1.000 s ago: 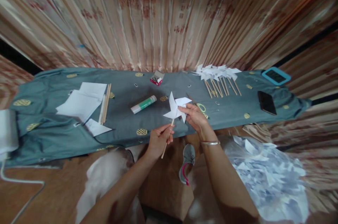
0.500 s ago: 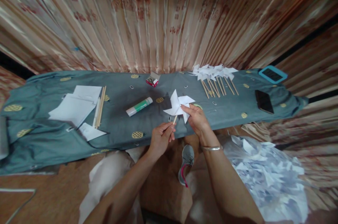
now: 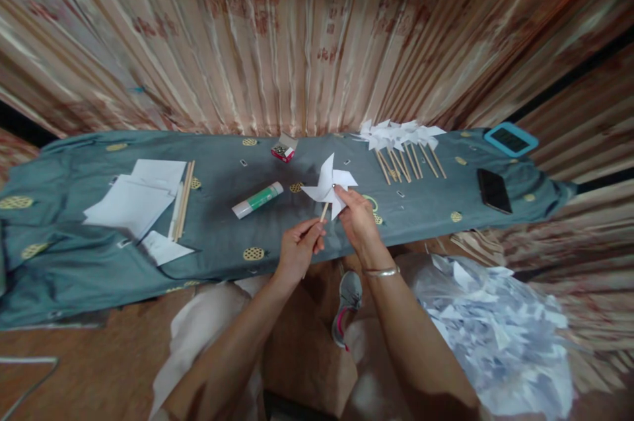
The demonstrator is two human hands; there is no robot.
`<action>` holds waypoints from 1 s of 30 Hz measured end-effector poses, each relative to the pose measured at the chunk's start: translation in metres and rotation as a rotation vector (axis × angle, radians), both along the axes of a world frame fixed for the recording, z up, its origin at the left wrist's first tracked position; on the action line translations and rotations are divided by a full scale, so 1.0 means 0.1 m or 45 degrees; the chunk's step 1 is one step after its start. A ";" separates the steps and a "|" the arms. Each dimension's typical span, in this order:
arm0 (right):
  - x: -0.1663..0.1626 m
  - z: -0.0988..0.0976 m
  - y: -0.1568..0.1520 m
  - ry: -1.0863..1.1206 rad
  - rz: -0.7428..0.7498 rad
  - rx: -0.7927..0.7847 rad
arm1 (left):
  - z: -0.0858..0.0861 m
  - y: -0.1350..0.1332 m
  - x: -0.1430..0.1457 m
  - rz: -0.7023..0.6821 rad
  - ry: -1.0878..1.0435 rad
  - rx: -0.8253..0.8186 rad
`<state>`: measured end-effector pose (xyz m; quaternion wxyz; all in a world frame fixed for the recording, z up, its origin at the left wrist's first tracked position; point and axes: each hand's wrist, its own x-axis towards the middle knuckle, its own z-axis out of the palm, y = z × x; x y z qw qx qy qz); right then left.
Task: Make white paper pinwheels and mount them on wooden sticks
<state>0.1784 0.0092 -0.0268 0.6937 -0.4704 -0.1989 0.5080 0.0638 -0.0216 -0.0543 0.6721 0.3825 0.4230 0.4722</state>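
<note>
A white paper pinwheel (image 3: pixel 325 180) on a thin wooden stick (image 3: pixel 324 211) is held over the front part of the table, its blades upward. The fingers of my left hand (image 3: pixel 300 246) are wrapped round the stick below the blades. At the centre of the pinwheel, my right hand (image 3: pixel 358 214) pinches the paper by a small pin. Left of the hands lies a glue stick (image 3: pixel 257 200) with a green label. Beyond it stands a small open red-and-white box (image 3: pixel 284 148) with small metal pieces inside.
Finished pinwheels (image 3: pixel 396 135) lie in a row at the back right. A black phone (image 3: pixel 494 190) and a blue-framed device (image 3: pixel 512 139) rest at the right end. Paper sheets (image 3: pixel 131 203) and sticks (image 3: pixel 185 201) lie at left. A bag of folded paper (image 3: pixel 495 335) stands below right.
The pinwheel has tilted and risen slightly, with both hands shifting a little up and left. My right hand remains at its centre and my left on the stick.
</note>
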 end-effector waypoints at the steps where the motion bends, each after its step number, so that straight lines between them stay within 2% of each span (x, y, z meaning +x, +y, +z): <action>1: 0.02 0.00 0.00 0.003 0.002 -0.009 | 0.00 0.01 0.00 0.004 -0.010 -0.007; 10: 0.11 0.04 -0.05 0.060 0.145 -0.073 | 0.00 -0.01 -0.01 -0.048 -0.006 -0.025; 23: 0.12 0.08 -0.04 0.062 0.174 -0.040 | 0.07 -0.03 -0.05 -0.070 -0.016 -0.022; 30: 0.19 0.07 -0.01 0.121 0.159 -0.120 | 0.03 0.00 -0.09 -0.059 -0.038 -0.015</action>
